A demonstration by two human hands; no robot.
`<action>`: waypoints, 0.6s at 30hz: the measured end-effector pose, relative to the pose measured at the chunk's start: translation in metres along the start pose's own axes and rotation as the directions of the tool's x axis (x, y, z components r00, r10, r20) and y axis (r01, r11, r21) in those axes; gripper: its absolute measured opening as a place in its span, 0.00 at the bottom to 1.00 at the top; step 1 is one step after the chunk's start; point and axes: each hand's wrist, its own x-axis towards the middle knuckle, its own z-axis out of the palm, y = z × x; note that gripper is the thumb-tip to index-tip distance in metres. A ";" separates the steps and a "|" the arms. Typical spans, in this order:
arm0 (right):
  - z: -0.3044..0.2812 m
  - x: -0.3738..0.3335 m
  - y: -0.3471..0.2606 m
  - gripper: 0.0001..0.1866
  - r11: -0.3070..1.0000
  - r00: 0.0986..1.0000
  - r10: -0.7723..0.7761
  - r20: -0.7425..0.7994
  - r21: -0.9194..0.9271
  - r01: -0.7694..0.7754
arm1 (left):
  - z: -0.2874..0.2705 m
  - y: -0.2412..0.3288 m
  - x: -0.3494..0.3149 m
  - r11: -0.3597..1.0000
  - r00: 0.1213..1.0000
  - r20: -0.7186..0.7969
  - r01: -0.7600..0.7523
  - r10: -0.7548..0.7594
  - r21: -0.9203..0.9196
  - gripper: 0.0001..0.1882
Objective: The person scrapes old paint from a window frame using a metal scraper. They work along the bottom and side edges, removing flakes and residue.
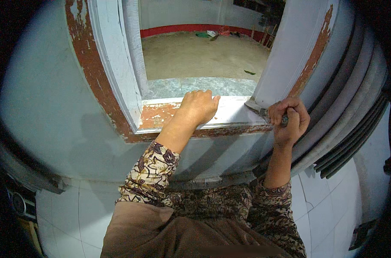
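Note:
My right hand (291, 116) is closed around the dark handle of a paint scraper (255, 106). The scraper's flat blade touches the right end of the window sill (232, 112), close to the corner with the right jamb (285, 56). My left hand (198, 107) lies across the middle of the sill, its fingers curled over the far edge and mostly hidden. White paint covers much of the sill, while a worn reddish-brown patch (156, 112) shows left of my left hand.
The left window frame (113, 56) has white paint and a flaking brown outer strip. Several long grey tubes or rolls (354, 90) lean at the right. Beyond the opening lie a tiled ledge (199, 85) and sandy ground (199, 56). White floor tiles (66, 210) show below.

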 end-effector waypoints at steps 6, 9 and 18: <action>0.005 -0.018 -0.016 0.11 0.983 0.982 -0.175 0.070 -0.039 0.178 | -0.001 0.000 0.001 0.999 1.000 0.019 0.000 0.000 0.033 0.27; 0.006 -0.001 -0.003 0.09 0.988 0.989 -0.148 0.028 0.047 0.146 | -0.001 0.000 0.000 0.999 1.000 0.014 -0.012 0.011 0.046 0.27; 0.002 -0.025 -0.017 0.09 0.977 0.977 -0.208 0.052 -0.040 0.210 | 0.002 -0.004 0.000 1.000 0.999 -0.032 -0.004 0.005 0.002 0.27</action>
